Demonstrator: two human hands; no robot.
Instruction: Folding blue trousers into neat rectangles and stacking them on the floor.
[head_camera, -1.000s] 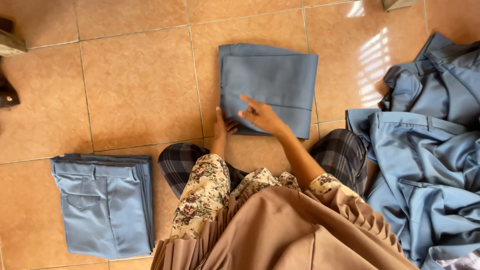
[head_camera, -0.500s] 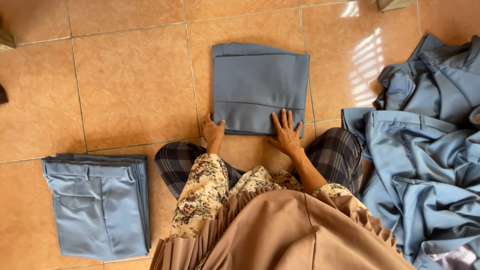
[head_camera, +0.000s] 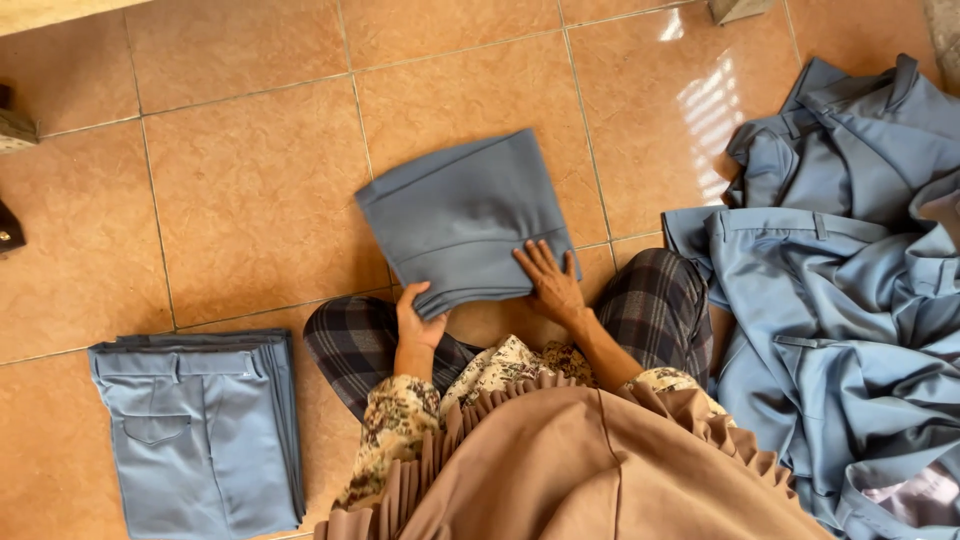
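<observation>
A folded blue-grey garment (head_camera: 462, 215) is lifted and turned at an angle above the tiled floor in front of my knees. My left hand (head_camera: 416, 318) grips its near left corner from below. My right hand (head_camera: 551, 284) lies on its near right edge, fingers spread over the cloth, holding it. My sleeves are floral and my legs, in dark checked cloth, are crossed beneath the garment.
A stack of folded blue-grey trousers (head_camera: 200, 430) lies on the floor at my left. A loose heap of blue-grey garments (head_camera: 850, 300) covers the floor at my right. Orange floor tiles (head_camera: 250, 200) spread ahead. A dark object (head_camera: 10, 230) sits at the left edge.
The folded garment lay flat and square on the floor; both hands have taken its near edge, raised it and swung it toward the left.
</observation>
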